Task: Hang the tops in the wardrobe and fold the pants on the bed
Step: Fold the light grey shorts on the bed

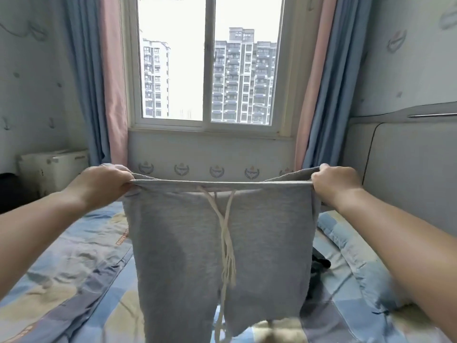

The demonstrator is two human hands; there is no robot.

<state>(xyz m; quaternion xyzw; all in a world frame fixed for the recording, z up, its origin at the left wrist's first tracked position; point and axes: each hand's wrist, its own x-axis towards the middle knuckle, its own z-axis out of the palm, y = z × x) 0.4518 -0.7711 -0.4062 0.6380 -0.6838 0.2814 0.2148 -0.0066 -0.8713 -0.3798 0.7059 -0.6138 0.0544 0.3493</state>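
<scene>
Both grips pinch the waistband of the grey pants (pixel 217 243): left hand (pixel 103 184), right hand (pixel 336 184). They hang unfolded above the bed (pixel 61 256); folding looks barely begun.

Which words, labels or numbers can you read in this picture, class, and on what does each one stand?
No text can be read.
Bed sheet: a small red-orange label with print at, too blurred to read.
Wall border under the window: crest emblems, no letters legible.
White box: dark marks, too small to read.
Grey pants: no print visible.
</scene>
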